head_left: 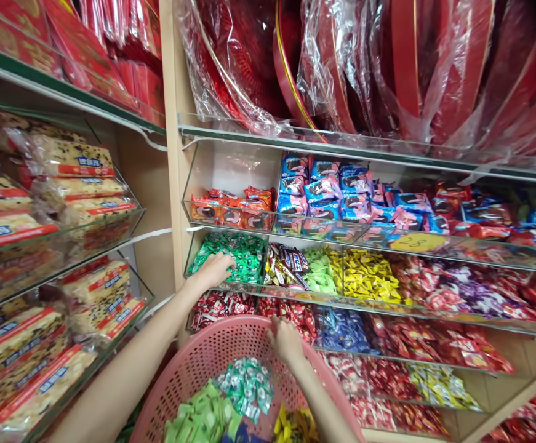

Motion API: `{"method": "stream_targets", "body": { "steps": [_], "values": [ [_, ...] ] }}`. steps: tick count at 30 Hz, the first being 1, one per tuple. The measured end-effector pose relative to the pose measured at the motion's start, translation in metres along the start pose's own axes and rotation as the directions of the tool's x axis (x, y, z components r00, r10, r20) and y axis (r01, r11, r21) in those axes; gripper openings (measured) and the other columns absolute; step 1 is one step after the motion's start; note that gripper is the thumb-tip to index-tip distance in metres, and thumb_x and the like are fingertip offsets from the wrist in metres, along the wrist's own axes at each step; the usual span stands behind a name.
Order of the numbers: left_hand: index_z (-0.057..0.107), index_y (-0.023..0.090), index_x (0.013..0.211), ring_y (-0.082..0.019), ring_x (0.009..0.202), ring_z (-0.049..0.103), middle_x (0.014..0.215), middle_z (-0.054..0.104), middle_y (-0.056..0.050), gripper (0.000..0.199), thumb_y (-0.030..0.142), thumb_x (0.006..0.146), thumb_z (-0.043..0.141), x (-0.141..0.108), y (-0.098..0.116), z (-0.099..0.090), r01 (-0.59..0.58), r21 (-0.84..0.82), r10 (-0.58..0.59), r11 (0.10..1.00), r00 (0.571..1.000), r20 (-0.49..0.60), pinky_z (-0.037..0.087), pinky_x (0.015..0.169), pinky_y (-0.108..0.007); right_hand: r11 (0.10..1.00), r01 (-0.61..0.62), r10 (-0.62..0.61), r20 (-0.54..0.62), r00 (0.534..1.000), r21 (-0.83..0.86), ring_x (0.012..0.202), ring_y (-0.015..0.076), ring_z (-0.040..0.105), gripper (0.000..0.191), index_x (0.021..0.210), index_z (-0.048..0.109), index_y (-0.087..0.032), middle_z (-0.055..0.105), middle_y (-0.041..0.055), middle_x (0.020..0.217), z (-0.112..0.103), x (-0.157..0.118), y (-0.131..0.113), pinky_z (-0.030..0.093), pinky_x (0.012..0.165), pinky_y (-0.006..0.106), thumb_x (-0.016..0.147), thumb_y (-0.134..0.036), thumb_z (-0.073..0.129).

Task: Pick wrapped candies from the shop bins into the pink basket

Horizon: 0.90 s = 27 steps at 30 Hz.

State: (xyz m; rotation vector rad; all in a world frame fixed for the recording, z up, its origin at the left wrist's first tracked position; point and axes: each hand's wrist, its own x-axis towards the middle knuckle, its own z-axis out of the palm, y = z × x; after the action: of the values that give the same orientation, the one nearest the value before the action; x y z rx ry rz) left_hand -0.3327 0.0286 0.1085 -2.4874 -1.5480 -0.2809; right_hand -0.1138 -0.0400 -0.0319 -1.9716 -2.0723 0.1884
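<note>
My left hand point(218, 269) is at the front of a clear compartment of green-wrapped candies point(237, 246), its fingers curled together over them. Whatever lies inside those fingers is hidden. My right hand point(287, 339) grips the far rim of a pink perforated plastic basket point(198, 354). Inside the basket are teal-green wrapped candies point(248, 384), light green packets point(203, 412) and yellow-wrapped candies point(295, 424). A bit of dark blue wrapper point(242, 434) shows at the bottom edge of the view.
Right of the green candies sit brown-wrapped bars point(290, 261) and yellow candies point(369, 274). Blue snack packets point(323, 187) fill the shelf above, behind a clear front panel. Packaged nut bars point(78, 157) line the left shelves. Plastic-wrapped red round items point(249, 61) stand on top.
</note>
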Motion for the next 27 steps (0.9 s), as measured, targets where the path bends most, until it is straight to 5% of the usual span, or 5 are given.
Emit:
{"method": "stream_targets", "body": {
  "steps": [9, 15, 20, 23, 27],
  "values": [
    [0.063, 0.018, 0.076, -0.018, 0.082, 0.059, 0.082, 0.064, -0.006, 0.019, 0.017, 0.086, 0.046, 0.0, 0.005, -0.002, -0.069, 0.086, 0.076, 0.994, 0.993, -0.09, 0.04, 0.071, -0.025, 1.0, -0.011, 0.011, 0.003, 1.0, 0.01, 0.112, 0.0262, 0.053, 0.041, 0.125, 0.054, -0.016, 0.057, 0.0151, 0.123, 0.0, -0.001, 0.001, 0.038, 0.093, 0.035, 0.086, -0.025, 0.045],
    [0.059, 0.017, 0.08, -0.017, 0.087, 0.055, 0.091, 0.06, -0.005, 0.017, 0.024, 0.087, 0.045, -0.001, 0.005, -0.002, -0.036, -0.251, -0.08, 0.967, 0.897, -0.435, 0.043, 0.077, -0.028, 1.0, -0.019, 0.019, 0.021, 1.0, 0.01, 0.11, 0.0257, 0.054, 0.04, 0.124, 0.055, -0.016, 0.059, 0.015, 0.119, -0.003, -0.002, -0.001, 0.039, 0.09, 0.033, 0.085, -0.025, 0.046],
    [0.059, 0.015, 0.079, -0.012, 0.065, 0.059, 0.069, 0.062, -0.001, 0.023, 0.037, 0.081, 0.055, -0.011, 0.02, -0.006, -0.049, -0.858, -0.336, 0.511, 0.908, -0.252, 0.047, 0.063, -0.026, 1.0, -0.023, 0.023, 0.026, 0.999, 0.002, 0.112, 0.0259, 0.053, 0.04, 0.124, 0.055, -0.017, 0.058, 0.0151, 0.121, -0.002, -0.001, -0.002, 0.038, 0.091, 0.034, 0.086, -0.026, 0.046],
    [0.059, 0.013, 0.082, -0.01, 0.062, 0.061, 0.068, 0.064, -0.002, 0.029, 0.041, 0.076, 0.062, -0.021, 0.033, -0.009, 0.002, -0.978, -0.302, 0.209, 0.951, -0.063, 0.049, 0.062, -0.024, 1.0, -0.015, 0.015, 0.024, 1.0, 0.011, 0.113, 0.0256, 0.053, 0.04, 0.124, 0.055, -0.017, 0.058, 0.0153, 0.121, 0.001, 0.001, -0.002, 0.038, 0.092, 0.033, 0.086, -0.026, 0.046],
    [0.059, 0.013, 0.083, -0.009, 0.064, 0.062, 0.07, 0.066, -0.003, 0.03, 0.04, 0.074, 0.066, -0.032, 0.043, -0.011, 0.056, -0.996, -0.243, 0.063, 0.969, 0.039, 0.05, 0.063, -0.023, 1.0, -0.007, 0.007, 0.021, 1.0, 0.017, 0.112, 0.0248, 0.054, 0.04, 0.123, 0.055, -0.017, 0.059, 0.0155, 0.12, 0.003, 0.003, -0.001, 0.038, 0.092, 0.033, 0.086, -0.027, 0.046]
  ]
}}
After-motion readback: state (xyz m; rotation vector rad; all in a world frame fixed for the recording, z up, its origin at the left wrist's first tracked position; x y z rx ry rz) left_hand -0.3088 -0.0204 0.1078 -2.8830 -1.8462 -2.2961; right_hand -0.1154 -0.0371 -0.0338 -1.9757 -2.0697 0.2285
